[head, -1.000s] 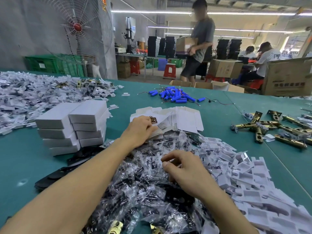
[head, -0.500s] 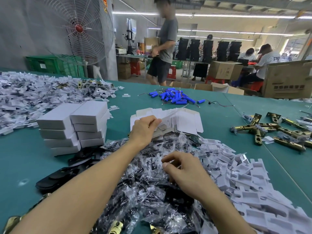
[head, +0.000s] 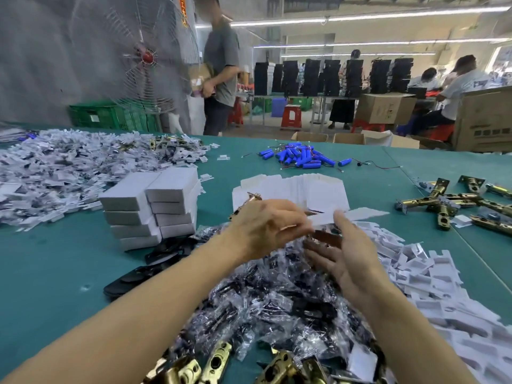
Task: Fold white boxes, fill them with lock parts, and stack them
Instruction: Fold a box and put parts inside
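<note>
One flat white box blank (head: 357, 214) lay crosswise over the bench (head: 55, 259), pinched at its left end by the left hand (head: 266, 225), its long axis running rightward past the right hand (head: 349, 261), which was spread open, empty, nearer the free end.

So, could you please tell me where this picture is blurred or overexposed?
Head view: motion blurs the left hand, the flat box it pinches, the right hand, the fan and the person beside it; stacked boxes look sharp; ceiling lights glare.
</note>
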Action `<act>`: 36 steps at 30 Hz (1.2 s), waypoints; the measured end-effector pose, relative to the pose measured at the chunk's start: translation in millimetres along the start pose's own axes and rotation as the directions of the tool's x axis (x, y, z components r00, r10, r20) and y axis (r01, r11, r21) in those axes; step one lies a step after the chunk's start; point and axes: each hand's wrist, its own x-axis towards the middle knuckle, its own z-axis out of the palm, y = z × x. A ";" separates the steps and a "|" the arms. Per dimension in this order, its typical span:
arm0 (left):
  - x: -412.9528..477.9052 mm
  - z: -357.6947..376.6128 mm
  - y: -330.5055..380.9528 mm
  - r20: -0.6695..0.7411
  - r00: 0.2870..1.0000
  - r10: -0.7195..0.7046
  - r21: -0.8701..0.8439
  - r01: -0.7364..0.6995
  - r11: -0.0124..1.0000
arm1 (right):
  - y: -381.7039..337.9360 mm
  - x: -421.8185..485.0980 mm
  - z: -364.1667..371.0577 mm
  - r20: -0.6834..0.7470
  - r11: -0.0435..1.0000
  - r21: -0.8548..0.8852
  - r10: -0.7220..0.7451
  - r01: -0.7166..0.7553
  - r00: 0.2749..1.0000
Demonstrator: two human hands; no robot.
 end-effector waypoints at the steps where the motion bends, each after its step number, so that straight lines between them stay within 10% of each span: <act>1: -3.3 -4.7 6.2 0.064 0.997 -0.050 0.007 0.050 0.999 | -0.7 -0.8 -1.1 -0.011 0.999 -0.017 -0.034 0.034 0.999; 14: -18.4 -26.3 27.0 0.043 0.748 -0.663 0.048 0.661 0.749 | 1.5 -14.8 6.2 0.340 0.965 -0.167 -0.134 0.200 0.931; 36: -41.1 -70.6 49.5 0.230 0.851 -0.472 0.302 0.399 0.866 | -8.5 -32.2 24.8 0.436 0.976 -0.016 -0.187 0.215 0.881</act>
